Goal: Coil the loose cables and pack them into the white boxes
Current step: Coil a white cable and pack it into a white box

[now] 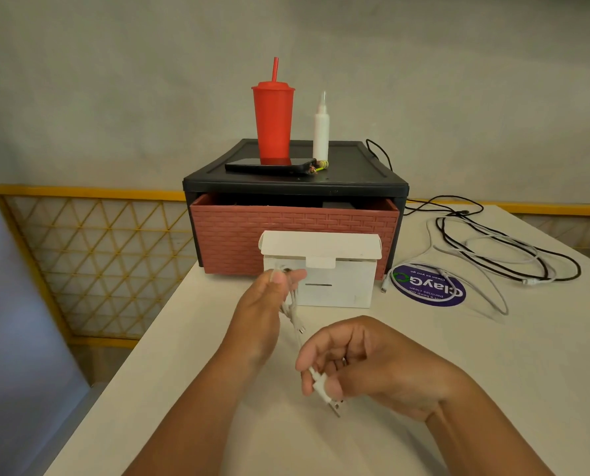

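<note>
A short white cable (295, 321) stretches between my two hands above the table. My left hand (262, 310) pinches its upper part, with loops and a small plug hanging down. My right hand (362, 365) grips the USB plug end (324, 389) between thumb and fingers. Just behind my left hand stands a white box (338, 283) with its lid flap open. To the right, a white cable (486, 269) and a black cable (499, 259) lie loose and tangled on the table.
A black drawer unit (295, 187) with a red brick-pattern drawer (228, 235) stands behind the box, carrying a red tumbler (273, 121), a white bottle (321, 132) and a phone (269, 166). A purple sticker (427, 286) lies at the right. The table edge runs along the left.
</note>
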